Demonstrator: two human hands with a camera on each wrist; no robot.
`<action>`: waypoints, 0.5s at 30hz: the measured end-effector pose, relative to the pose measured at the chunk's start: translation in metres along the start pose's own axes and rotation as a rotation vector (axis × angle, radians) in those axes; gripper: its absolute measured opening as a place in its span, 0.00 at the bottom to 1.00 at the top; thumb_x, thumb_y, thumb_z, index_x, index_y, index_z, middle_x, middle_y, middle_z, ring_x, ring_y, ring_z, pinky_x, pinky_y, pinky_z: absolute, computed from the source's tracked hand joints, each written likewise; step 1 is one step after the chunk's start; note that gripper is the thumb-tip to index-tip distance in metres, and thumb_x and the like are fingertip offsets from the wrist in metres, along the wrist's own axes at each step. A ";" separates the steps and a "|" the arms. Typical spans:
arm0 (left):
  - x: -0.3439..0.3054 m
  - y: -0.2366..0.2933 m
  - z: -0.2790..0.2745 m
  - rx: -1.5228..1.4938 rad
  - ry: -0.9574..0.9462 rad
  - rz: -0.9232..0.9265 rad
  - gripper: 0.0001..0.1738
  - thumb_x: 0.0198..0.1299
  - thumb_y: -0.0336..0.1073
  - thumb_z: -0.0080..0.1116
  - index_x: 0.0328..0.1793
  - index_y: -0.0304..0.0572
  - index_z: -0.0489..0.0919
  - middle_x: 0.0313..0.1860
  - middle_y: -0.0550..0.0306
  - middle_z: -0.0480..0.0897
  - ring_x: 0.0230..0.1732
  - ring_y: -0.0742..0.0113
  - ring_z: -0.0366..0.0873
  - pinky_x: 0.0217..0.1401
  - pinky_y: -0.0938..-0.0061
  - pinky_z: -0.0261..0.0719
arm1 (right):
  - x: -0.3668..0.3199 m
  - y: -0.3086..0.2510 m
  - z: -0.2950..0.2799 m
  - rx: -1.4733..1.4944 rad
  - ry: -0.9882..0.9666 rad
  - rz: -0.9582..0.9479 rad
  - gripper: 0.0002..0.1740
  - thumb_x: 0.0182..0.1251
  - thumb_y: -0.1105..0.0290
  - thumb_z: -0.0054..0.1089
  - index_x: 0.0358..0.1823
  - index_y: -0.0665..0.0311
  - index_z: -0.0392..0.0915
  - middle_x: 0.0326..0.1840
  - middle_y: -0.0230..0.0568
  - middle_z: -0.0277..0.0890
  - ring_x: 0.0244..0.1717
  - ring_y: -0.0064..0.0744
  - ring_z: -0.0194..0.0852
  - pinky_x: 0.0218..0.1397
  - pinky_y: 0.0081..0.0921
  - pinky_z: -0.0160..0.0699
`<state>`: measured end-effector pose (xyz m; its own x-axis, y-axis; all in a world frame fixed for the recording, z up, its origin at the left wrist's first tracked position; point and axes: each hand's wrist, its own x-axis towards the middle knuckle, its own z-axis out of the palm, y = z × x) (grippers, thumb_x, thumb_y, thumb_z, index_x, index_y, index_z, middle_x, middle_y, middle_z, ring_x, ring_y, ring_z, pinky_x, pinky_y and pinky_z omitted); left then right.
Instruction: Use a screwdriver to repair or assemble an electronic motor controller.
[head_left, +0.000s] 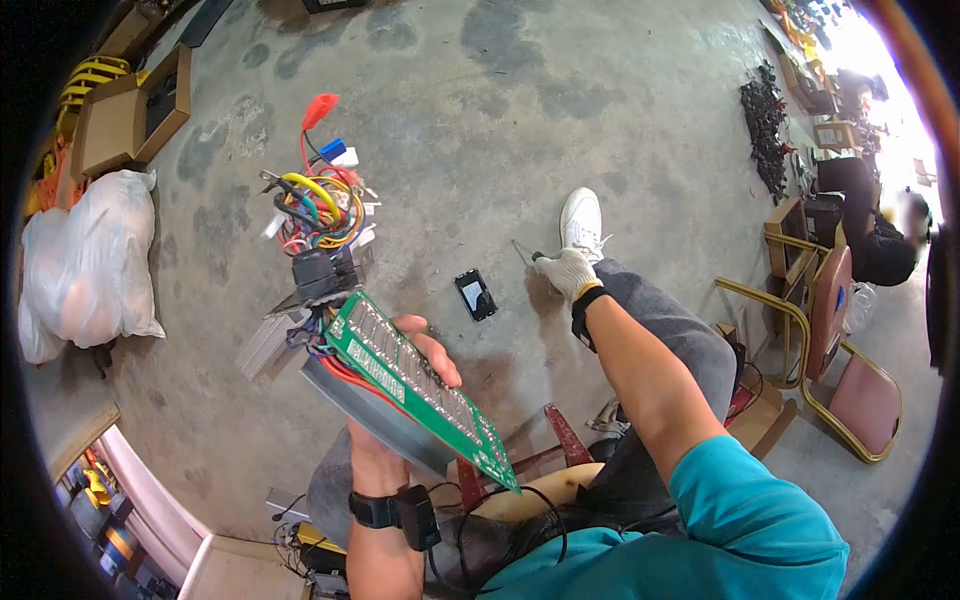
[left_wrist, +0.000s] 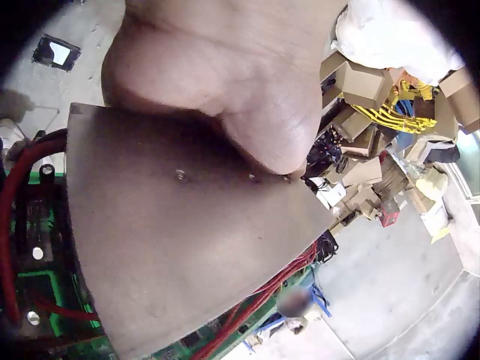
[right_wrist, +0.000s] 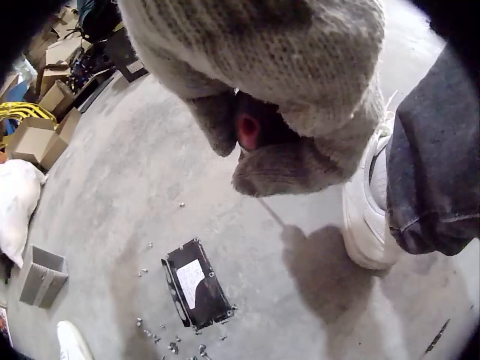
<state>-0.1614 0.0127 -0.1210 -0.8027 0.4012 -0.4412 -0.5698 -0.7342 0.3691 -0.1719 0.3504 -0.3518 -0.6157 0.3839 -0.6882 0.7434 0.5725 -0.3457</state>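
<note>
My bare left hand (head_left: 437,358) holds a green circuit board (head_left: 420,385) with a grey metal plate (left_wrist: 180,240) along its underside. The board is tilted, its soldered face up in the head view. Red wires run between board and plate. From its far end spreads a bundle of coloured wires (head_left: 322,215) with connectors. Much of the left palm is hidden behind the board in the head view. My right hand (head_left: 568,272), in a knitted white glove, grips a screwdriver (right_wrist: 250,129) near the right shoe; its thin shaft points down toward the floor.
On the concrete floor lies a black cover (right_wrist: 214,300) with a white label, screws (right_wrist: 174,347) scattered around it. A grey metal box (right_wrist: 43,277) stands nearby. To the left are a white bag (head_left: 95,265) and an open carton (head_left: 125,120); chairs (head_left: 830,310) stand right.
</note>
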 end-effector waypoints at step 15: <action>0.001 -0.010 -0.025 -0.070 -0.111 0.034 0.40 0.77 0.61 0.49 0.74 0.26 0.73 0.34 0.49 0.80 0.36 0.55 0.81 0.50 0.60 0.79 | 0.000 0.004 -0.009 -0.007 -0.044 0.003 0.33 0.64 0.45 0.64 0.45 0.74 0.90 0.41 0.64 0.89 0.48 0.57 0.91 0.53 0.44 0.84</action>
<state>-0.1524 0.0072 -0.1457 -0.8380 0.4305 -0.3352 -0.5315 -0.7831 0.3229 -0.1714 0.3591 -0.3477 -0.6012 0.3535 -0.7167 0.7434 0.5764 -0.3393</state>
